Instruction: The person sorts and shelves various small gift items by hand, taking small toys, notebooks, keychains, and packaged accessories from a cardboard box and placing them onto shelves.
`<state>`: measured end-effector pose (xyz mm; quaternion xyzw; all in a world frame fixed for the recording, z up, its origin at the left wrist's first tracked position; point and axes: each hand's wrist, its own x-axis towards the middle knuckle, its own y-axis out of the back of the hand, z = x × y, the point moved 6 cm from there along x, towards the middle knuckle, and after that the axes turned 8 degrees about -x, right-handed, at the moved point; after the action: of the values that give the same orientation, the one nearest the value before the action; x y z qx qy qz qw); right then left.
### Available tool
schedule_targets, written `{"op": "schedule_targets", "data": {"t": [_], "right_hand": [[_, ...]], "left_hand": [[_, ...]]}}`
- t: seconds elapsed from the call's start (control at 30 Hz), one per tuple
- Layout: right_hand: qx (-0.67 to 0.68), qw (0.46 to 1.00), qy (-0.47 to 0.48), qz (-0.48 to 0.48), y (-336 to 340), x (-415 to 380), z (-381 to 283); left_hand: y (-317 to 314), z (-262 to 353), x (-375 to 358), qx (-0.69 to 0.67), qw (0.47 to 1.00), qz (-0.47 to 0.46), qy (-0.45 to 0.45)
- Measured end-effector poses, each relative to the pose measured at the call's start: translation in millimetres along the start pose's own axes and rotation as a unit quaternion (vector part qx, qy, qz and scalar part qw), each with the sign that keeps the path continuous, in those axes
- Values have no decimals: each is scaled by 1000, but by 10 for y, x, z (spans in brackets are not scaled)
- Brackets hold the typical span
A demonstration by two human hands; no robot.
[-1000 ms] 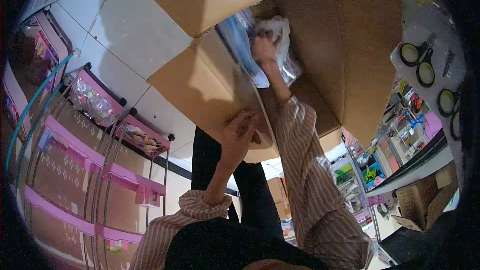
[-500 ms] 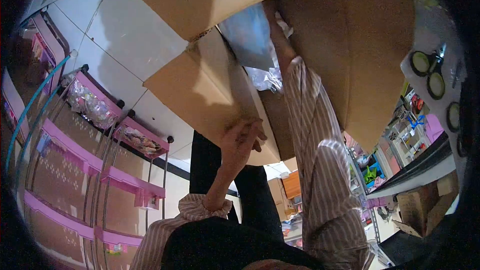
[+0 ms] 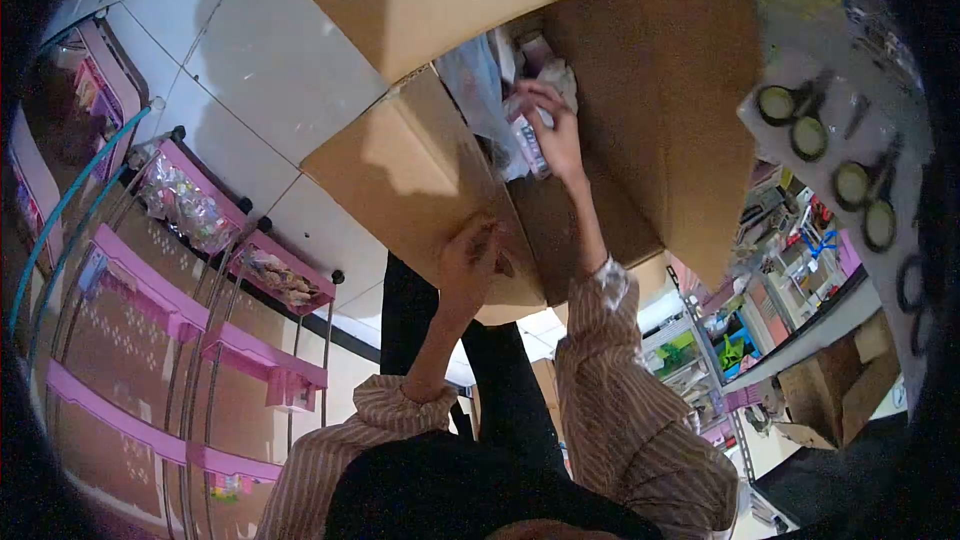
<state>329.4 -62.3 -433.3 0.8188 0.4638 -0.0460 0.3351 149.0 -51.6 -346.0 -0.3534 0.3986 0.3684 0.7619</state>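
A large brown cardboard box (image 3: 690, 90) stands with its flaps spread. Inside it, my right hand (image 3: 556, 135) is closed round a small pack (image 3: 529, 147) with pink and white printing; what it contains cannot be made out. A pale blue plastic bag (image 3: 472, 90) lies in the box beside that hand, and a crumpled whitish wrapper (image 3: 565, 80) is just beyond it. My left hand (image 3: 470, 252) rests at the box's near left flap (image 3: 400, 165), its fingers curled by the opening's edge; the fingertips are partly in shadow.
Pink shelving racks (image 3: 150, 290) holding bagged goods stand at the left on the white tiled floor (image 3: 250, 50). At the right, scissors (image 3: 805, 120) hang in packaging above cluttered shelves. A smaller open carton (image 3: 835, 390) sits lower right.
My right hand has drawn back toward me from deep in the box, and a small printed pack now shows in it. My left hand has stayed by the flap. The view has shifted slightly.
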Motion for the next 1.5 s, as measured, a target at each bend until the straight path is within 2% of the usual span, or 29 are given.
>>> {"op": "schedule_targets", "data": {"t": [0.07, 0.1, 0.17, 0.2, 0.27, 0.3, 0.37, 0.43, 0.5, 0.57, 0.6, 0.63, 0.7, 0.77, 0.8, 0.83, 0.9, 0.97, 1.03, 1.13, 1.23, 1.27, 1.3, 1.37, 1.43, 1.5], "right_hand": [[28, 998, -48, 5, 192, -242, -231], [25, 999, -42, 8, 252, -320, -303], [30, 992, -51, 108, 466, -509, -393], [29, 992, -43, 111, 554, -586, -558], [75, 981, -77, 159, 790, -739, -908], [74, 983, -56, 161, 888, -789, -1129], [166, 969, -132, 130, 1021, -972, -1501], [168, 969, -143, 113, 1191, -1176, -2034], [253, 960, -97, 72, 1293, -1400, -2844], [248, 965, -57, 59, 1397, -1698, -3650], [295, 953, -65, 11, 1394, -1858, -3994], [305, 951, -41, -10, 1413, -2007, -4379], [289, 951, 8, -109, 1434, -2290, -5183], [272, 945, 130, -124, 1532, -2528, -5936], [247, 949, 155, -122, 1614, -2614, -6234], [242, 948, 198, -66, 1712, -2663, -6504], [304, 935, 180, -32, 1701, -2641, -6724], [278, 935, 220, -18, 1587, -2646, -7029], [239, 941, 235, -47, 1351, -2700, -7360], [222, 921, 265, -178, 875, -2850, -7763], [222, 908, 305, -181, 575, -2970, -7968], [232, 910, 291, -180, 511, -2990, -8000], [233, 907, 296, -189, 455, -3005, -8015], [165, 919, 286, -214, 306, -2941, -7985], [159, 908, 304, -240, 169, -2893, -7991], [99, 896, 300, -311, -8, -2863, -7990]], "left_hand": [[-21, 38, 4, -18, 1000, -8, -20], [-30, 85, -9, -20, 999, -11, -27], [-47, 176, -87, 31, 999, -14, -32], [-57, 239, -157, 30, 999, -16, -40], [-90, 477, -348, 172, 980, -12, -102], [-120, 614, -468, 167, 978, -8, -123], [-181, 994, -883, 267, 934, 25, -235], [-262, 1425, -1361, 270, 887, 20, -374], [-339, 1904, -1974, 293, 870, 27, -394], [-324, 2270, -2621, 330, 823, 87, -455], [-261, 2400, -2926, 324, 812, 107, -473], [-166, 2501, -3213, 286, 816, 108, -491], [22, 2815, -3862, 243, 809, 128, -520], [299, 2946, -4336, 121, 924, 101, -348], [452, 2992, -4441, -10, 909, 70, -411], [583, 3003, -4540, -71, 904, 22, -421], [793, 3234, -4938, -146, 894, -15, -423], [1012, 3428, -5283, -166, 883, -13, -440], [1260, 3533, -5543, -188, 875, -14, -447], [1523, 3662, -5774, -165, 860, -33, -483], [1753, 3691, -5871, -161, 863, -8, -479], [1807, 3713, -5917, -134, 865, -7, -484], [1862, 3708, -5946, -136, 861, 1, -489], [2036, 3720, -6018, -191, 813, 59, -547], [2194, 3728, -6033, -228, 793, 74, -560], [2391, 3734, -6093, -186, 773, 178, -580]]}}
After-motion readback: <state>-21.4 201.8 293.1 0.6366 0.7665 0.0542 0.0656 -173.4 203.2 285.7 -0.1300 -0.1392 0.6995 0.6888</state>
